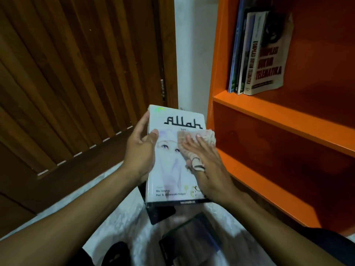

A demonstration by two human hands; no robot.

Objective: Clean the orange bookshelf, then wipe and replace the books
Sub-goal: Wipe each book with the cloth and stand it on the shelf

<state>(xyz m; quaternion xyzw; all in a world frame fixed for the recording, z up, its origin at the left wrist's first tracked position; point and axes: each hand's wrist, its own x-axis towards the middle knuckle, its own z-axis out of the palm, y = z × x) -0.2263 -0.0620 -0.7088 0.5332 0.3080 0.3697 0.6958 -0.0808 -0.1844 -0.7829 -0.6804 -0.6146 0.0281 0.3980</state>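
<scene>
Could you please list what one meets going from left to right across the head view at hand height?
Wooden door → left hand → white book → right hand pressing a cloth → orange bookshelf.

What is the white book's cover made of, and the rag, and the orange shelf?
White book: glossy coated paper, likely; light glints off its cover.
Rag: soft woven cloth; it bunches under the right hand.
Orange bookshelf: probably painted or laminated board; smooth, even colour with a faint sheen.
</scene>
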